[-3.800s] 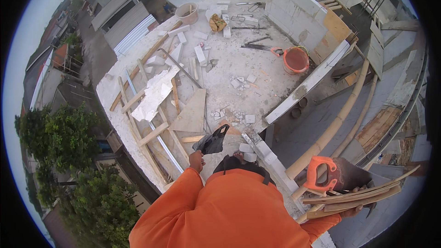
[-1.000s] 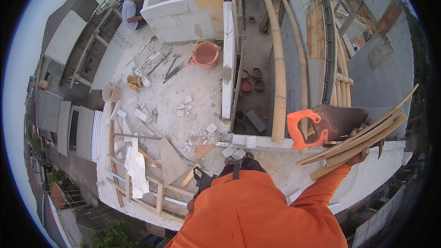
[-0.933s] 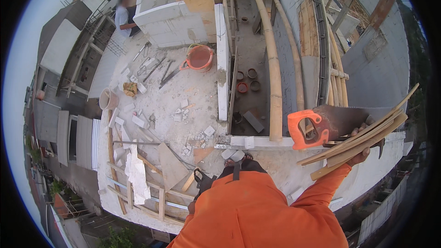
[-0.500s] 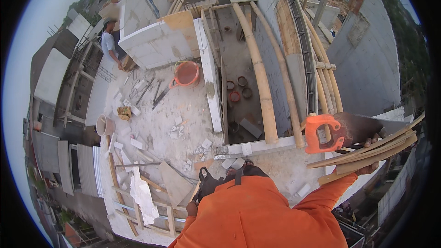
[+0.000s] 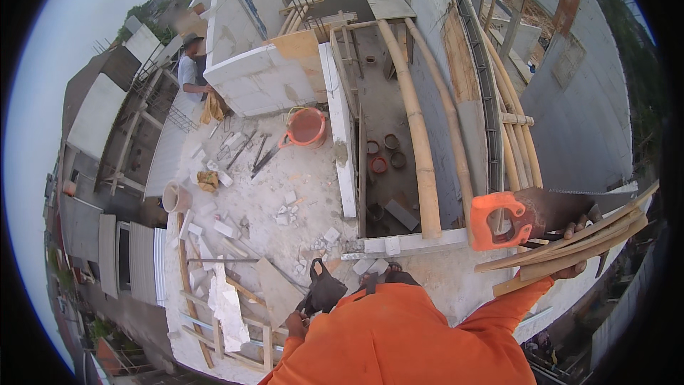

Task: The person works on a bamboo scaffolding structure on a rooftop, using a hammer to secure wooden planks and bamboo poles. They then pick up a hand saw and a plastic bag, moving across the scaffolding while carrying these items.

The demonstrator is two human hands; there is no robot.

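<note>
My right hand (image 5: 570, 271) is closed round a bundle of thin wooden strips (image 5: 563, 251) out to the right. A handsaw (image 5: 556, 212) with an orange handle lies along the top of the strips, and my fingertips show beside its dark blade. Low at my left side, my left hand (image 5: 296, 324) is closed at the edge of a black bag (image 5: 325, 289). Part of that hand is hidden by my orange sleeve.
An orange bucket (image 5: 306, 128), a pale bucket (image 5: 176, 197) and broken white block pieces stand on the dusty floor. Bamboo poles (image 5: 413, 135) span a deep opening ahead. A co-worker (image 5: 190, 71) stands at the far left with a brown sack (image 5: 213, 108). The slab edge drops off at right.
My view has shifted, so the surroundings sit a little further right and lower. The co-worker's brown sack shows more fully. Both my hands keep their hold.
</note>
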